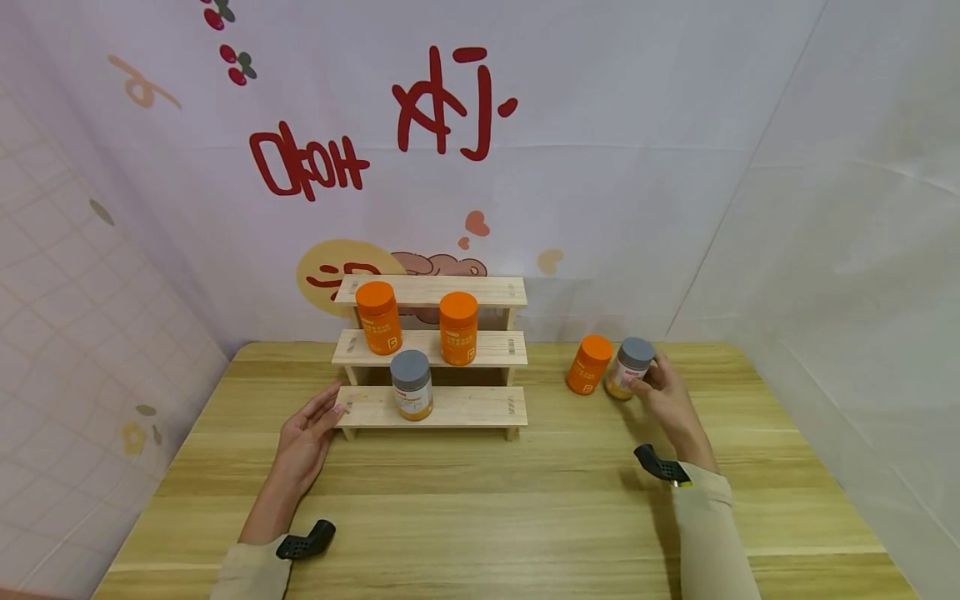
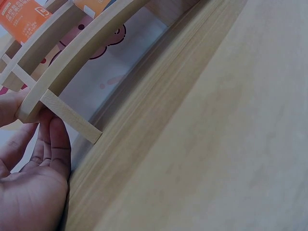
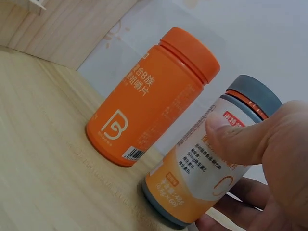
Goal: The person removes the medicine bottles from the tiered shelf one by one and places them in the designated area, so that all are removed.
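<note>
My left hand grips the left end of the lowest board of a three-step wooden shelf, thumb above and fingers curled under it. In the left wrist view the thumb and fingers pinch that board end. My right hand holds a grey-capped supplement bottle, thumb across its label and fingers behind. An orange supplement bottle stands just left of it on the table. On the shelf, two orange bottles stand on the middle step and another grey-capped bottle on the lowest.
The wooden table extends in front of the shelf. A white printed cloth hangs behind it, with further cloth at the left and right sides. Black wrist straps sit at both sleeves.
</note>
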`<act>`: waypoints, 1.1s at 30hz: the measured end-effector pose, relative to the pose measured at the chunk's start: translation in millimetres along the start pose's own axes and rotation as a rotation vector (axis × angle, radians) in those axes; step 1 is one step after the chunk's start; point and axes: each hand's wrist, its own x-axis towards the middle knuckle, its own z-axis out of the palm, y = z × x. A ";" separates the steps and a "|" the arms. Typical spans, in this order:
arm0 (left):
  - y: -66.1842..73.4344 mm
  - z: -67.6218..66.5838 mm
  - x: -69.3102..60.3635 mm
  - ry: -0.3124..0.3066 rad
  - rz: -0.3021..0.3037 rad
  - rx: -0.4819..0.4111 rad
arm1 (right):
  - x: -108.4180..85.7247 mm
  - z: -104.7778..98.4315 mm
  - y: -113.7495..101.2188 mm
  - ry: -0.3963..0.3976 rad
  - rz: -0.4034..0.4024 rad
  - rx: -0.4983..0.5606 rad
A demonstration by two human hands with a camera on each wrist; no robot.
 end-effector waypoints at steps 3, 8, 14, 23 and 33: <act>-0.5 0.2 0.1 0.001 0.003 -0.003 | 0.3 0.6 2.0 -0.017 0.011 -0.003; 1.0 0.7 -0.1 -0.005 0.002 0.008 | 0.0 1.6 1.0 -0.029 0.011 -0.002; 2.0 0.4 -0.3 -0.017 -0.013 0.030 | -0.1 1.8 0.8 -0.034 0.023 -0.002; 2.2 1.2 -1.0 -0.009 -0.019 0.028 | -1.7 -0.5 -1.5 -0.030 0.050 -0.010; 1.5 1.2 -0.1 -0.003 -0.024 0.026 | -7.4 -8.5 -27.3 -0.001 0.092 0.082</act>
